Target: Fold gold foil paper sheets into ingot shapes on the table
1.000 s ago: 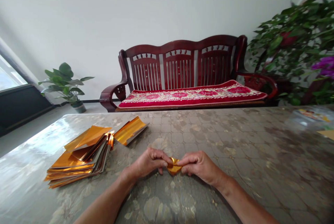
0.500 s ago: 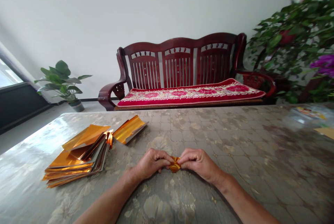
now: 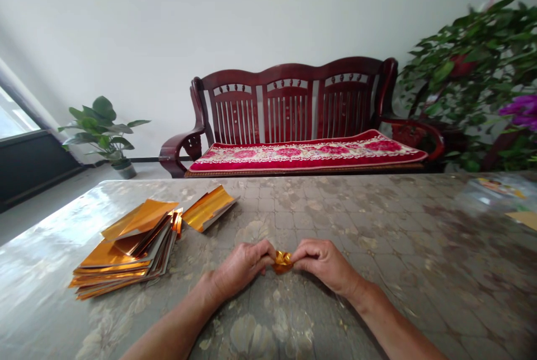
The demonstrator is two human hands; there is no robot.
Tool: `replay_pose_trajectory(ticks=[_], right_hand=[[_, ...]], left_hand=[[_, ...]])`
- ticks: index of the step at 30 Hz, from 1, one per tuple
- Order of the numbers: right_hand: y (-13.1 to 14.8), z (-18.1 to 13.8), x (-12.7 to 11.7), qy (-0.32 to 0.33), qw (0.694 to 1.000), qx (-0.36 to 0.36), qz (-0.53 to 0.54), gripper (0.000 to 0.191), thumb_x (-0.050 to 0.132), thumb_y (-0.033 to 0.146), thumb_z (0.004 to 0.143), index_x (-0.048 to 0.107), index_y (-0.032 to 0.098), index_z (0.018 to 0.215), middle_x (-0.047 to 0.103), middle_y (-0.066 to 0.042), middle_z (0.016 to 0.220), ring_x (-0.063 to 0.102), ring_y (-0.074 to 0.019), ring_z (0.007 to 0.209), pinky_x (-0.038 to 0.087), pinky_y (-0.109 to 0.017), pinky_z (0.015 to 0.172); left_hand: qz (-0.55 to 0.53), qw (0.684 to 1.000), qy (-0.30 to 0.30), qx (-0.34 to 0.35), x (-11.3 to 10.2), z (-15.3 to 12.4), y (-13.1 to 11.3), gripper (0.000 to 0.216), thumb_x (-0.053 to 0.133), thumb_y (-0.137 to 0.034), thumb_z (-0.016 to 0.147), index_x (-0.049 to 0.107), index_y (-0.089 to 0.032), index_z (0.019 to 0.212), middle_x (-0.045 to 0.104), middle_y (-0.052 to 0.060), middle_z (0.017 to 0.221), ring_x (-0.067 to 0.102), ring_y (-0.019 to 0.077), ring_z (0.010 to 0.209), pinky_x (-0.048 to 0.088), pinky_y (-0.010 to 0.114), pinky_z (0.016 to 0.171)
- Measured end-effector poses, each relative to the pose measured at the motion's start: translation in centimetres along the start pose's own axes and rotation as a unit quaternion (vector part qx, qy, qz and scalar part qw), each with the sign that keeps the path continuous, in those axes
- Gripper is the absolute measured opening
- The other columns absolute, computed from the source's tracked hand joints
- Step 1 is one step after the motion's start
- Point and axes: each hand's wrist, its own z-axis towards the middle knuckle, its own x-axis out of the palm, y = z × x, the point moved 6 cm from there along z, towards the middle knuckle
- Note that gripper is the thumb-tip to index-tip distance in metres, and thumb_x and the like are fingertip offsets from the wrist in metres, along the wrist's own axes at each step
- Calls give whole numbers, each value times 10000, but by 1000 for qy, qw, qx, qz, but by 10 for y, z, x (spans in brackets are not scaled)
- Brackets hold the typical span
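A small folded piece of gold foil paper (image 3: 282,261) sits between both hands, just above the patterned table top (image 3: 377,225). My left hand (image 3: 241,268) pinches its left end with curled fingers. My right hand (image 3: 323,265) pinches its right end the same way. Most of the folded piece is hidden by my fingertips. To the left lies a fanned stack of gold foil sheets (image 3: 126,251), and one more gold sheet (image 3: 208,207) lies apart behind it.
Behind the table stands a dark red wooden bench (image 3: 293,119) with a red floral cushion. A potted plant (image 3: 104,133) is on the floor at the left, a large leafy plant (image 3: 482,74) at the right. A clear plastic bag (image 3: 497,189) lies at the table's far right.
My hands have drawn closer together around the gold piece, which now looks smaller and more tightly folded. The view shifted slightly.
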Motion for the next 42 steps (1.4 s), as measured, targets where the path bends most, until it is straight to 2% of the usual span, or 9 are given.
replay_pose_trajectory(ticks=[9, 14, 20, 24, 31, 37, 42], right_hand=[[10, 0, 6, 26, 998, -57, -17, 80, 723, 258, 824, 784, 236, 777, 693, -14, 785, 654, -138, 747, 487, -238, 724], [12, -1, 8, 31, 994, -78, -70, 91, 698, 213, 852, 769, 234, 800, 680, -2, 804, 646, -128, 769, 476, -223, 728], [15, -4, 7, 24, 986, -104, -126, 126, 649, 227, 898, 761, 246, 843, 677, 2, 810, 634, -123, 774, 458, -215, 727], [19, -6, 6, 20, 980, -115, -161, 158, 614, 267, 925, 769, 270, 895, 676, -5, 822, 629, -133, 788, 458, -223, 729], [27, -5, 3, 7, 972, -110, -206, 234, 557, 254, 948, 769, 316, 1024, 680, -19, 849, 631, -146, 816, 479, -227, 740], [30, -7, 9, 19, 956, -122, -268, 295, 505, 205, 971, 748, 331, 1080, 667, -19, 856, 621, -143, 828, 461, -217, 736], [31, -7, 10, 13, 953, -134, -270, 291, 485, 202, 977, 757, 298, 1017, 664, -20, 849, 619, -145, 828, 453, -219, 734]], left_hand=[[-2, 1000, 20, -5, 4, -1, 1, 148, 455, -278, 983, 573, -200, 940, 659, -33, 742, 563, 77, 582, 415, 161, 579], [54, 997, 0, 53, 6, -2, -5, 134, 444, -232, 984, 551, -199, 909, 648, -24, 749, 579, 92, 649, 419, 170, 625], [132, 984, -38, 113, 8, -4, -11, 182, 437, -223, 986, 536, -188, 838, 629, -12, 715, 554, 100, 607, 392, 184, 583], [161, 979, -33, 122, 8, -4, -11, 221, 410, -269, 1012, 578, -185, 895, 657, 4, 740, 594, 108, 628, 409, 192, 600], [142, 981, -31, 127, 4, -3, -11, 245, 401, -313, 1027, 613, -219, 1106, 726, 21, 930, 677, 127, 790, 473, 200, 730], [159, 978, -43, 128, 6, -3, -9, 241, 413, -284, 1021, 635, -205, 1068, 716, 17, 849, 669, 126, 744, 473, 196, 701], [163, 974, -55, 145, 5, -4, -12, 245, 407, -276, 1022, 641, -203, 1024, 706, 15, 815, 658, 118, 713, 469, 189, 683]])
